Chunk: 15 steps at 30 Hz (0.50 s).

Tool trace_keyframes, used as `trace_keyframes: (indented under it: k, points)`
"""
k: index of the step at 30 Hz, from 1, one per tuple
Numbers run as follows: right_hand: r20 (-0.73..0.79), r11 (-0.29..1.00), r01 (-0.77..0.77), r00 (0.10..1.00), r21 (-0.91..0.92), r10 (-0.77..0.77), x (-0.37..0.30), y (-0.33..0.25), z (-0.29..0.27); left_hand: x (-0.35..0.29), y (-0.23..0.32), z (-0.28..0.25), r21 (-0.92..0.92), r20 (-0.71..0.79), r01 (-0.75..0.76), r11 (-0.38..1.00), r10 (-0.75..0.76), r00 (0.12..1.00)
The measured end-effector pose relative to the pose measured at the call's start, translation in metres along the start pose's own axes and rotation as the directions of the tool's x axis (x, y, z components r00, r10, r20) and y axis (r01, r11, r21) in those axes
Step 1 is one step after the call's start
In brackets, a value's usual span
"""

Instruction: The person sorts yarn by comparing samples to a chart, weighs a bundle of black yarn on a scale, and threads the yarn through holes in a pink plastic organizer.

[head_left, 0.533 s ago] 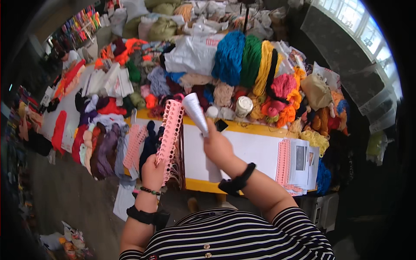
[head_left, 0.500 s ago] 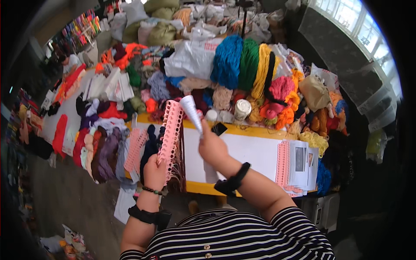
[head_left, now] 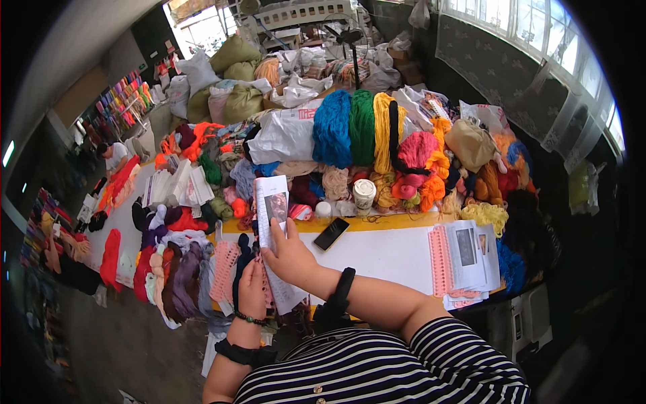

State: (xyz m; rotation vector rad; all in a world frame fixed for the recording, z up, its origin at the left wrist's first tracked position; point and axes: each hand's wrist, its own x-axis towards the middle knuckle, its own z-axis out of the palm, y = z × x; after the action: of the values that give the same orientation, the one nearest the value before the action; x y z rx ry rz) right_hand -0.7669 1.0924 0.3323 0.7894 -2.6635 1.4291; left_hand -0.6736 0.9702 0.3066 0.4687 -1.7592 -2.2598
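Observation:
My left hand (head_left: 252,289) is closed at the near edge of the table, gripping a pink strip with rows of punched holes (head_left: 268,293). Most of that strip is hidden behind a white printed sheet (head_left: 271,188), which bears a small picture and stands tilted up over it. Against the face of the sheet lies my right hand (head_left: 293,256), fingers stretched out and apart. A similar pink strip (head_left: 224,269) rests to the left of my left hand, beside a dark blue hank of yarn (head_left: 243,266).
A black phone (head_left: 331,233) lies on the white table top (head_left: 377,259). More printed sheets (head_left: 468,256) overlap another pink strip (head_left: 441,259) at the right. Behind are a white lidded cup (head_left: 364,193), heaped yarn and blue hanks (head_left: 332,128). Another person (head_left: 116,156) is at far left.
The sheet, held narrow in my right hand before, now shows its printed face and covers the pink strip. My right hand has moved left and its fingers have spread. The phone has come fully into sight.

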Motion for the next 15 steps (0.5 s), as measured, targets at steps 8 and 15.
trace_keyframes:
  k: [8,15]
  points:
    - [0.050,0.996,-0.083,0.995,0.029,0.081,-0.012,-0.017,-0.019,-0.012,0.007,0.005,0.197,0.124,-0.169,0.966,0.146,0.981]
    - [-0.116,0.939,0.170,0.983,0.299,-0.141,0.004,0.040,-0.041,-0.001,0.037,-0.030,0.092,0.126,-0.050,0.995,0.038,0.991]
